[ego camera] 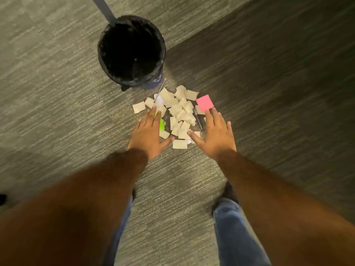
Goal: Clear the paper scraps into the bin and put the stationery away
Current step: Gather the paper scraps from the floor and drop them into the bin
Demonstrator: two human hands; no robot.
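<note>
Several white paper scraps [179, 110] lie in a loose heap on the carpet, just in front of a round bin [131, 50] lined with a black bag. A pink sticky-note pad [204, 102] rests at the heap's right edge. A thin pencil [159, 90] lies at its upper left, and a dark pen [197, 119] at its right. A green highlighter [162, 124] is partly hidden under my left hand [148, 134]. That hand is spread flat on the heap's left side. My right hand [216, 135] is spread flat on the right side. Neither holds anything.
Grey striped carpet [57, 83] covers the floor, darker in a shadowed band at the right. A blue-grey pole [102, 7] rises behind the bin. My legs in blue jeans [230, 227] stand below the heap. A dark object [2, 198] sits at the left edge.
</note>
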